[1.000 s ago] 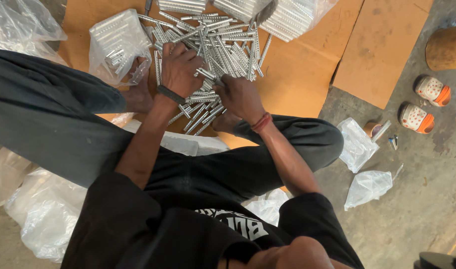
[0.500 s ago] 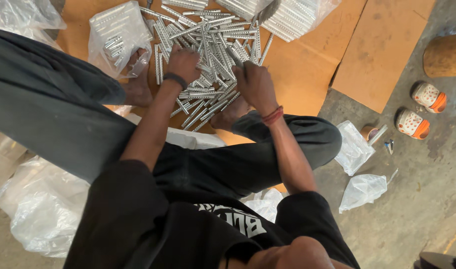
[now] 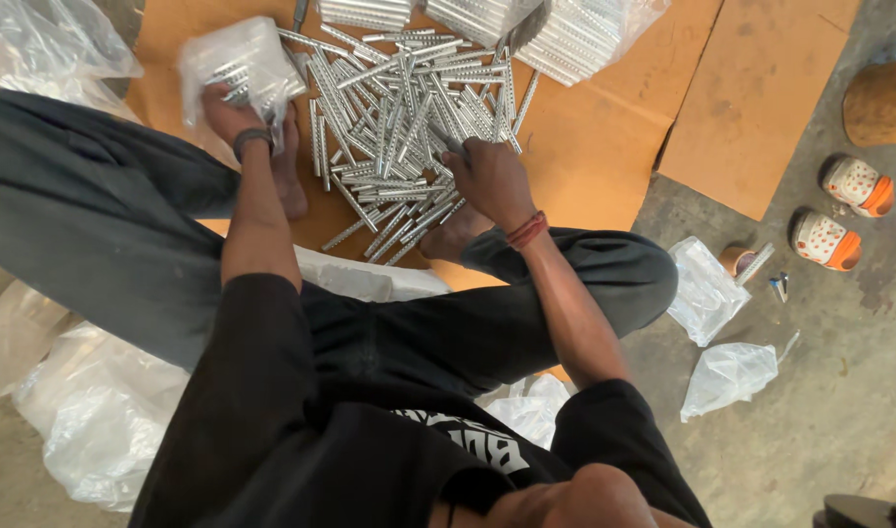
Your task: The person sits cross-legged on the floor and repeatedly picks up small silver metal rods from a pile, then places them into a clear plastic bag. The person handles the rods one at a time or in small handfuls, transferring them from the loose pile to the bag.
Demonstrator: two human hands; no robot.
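Note:
A heap of several silver metal strips (image 3: 399, 127) lies on brown cardboard (image 3: 604, 147) between my knees. My left hand (image 3: 228, 110) reaches to the far left and grips a clear plastic bag of strips (image 3: 243, 68). My right hand (image 3: 487, 176) rests on the right edge of the heap, fingers curled around a few strips. A black band sits on my left wrist, a red one on my right. I sit cross-legged in dark trousers, bare feet by the heap.
Stacked bundles of strips (image 3: 526, 24) lie at the top of the cardboard. Empty clear bags (image 3: 727, 376) lie on the concrete at right and more plastic (image 3: 86, 411) at left. Two orange-and-white sandals (image 3: 839, 215) and a wooden stool (image 3: 883, 103) stand at right.
My left hand has left the heap and moved left to the plastic bag. My right hand has shifted slightly up along the heap's right edge.

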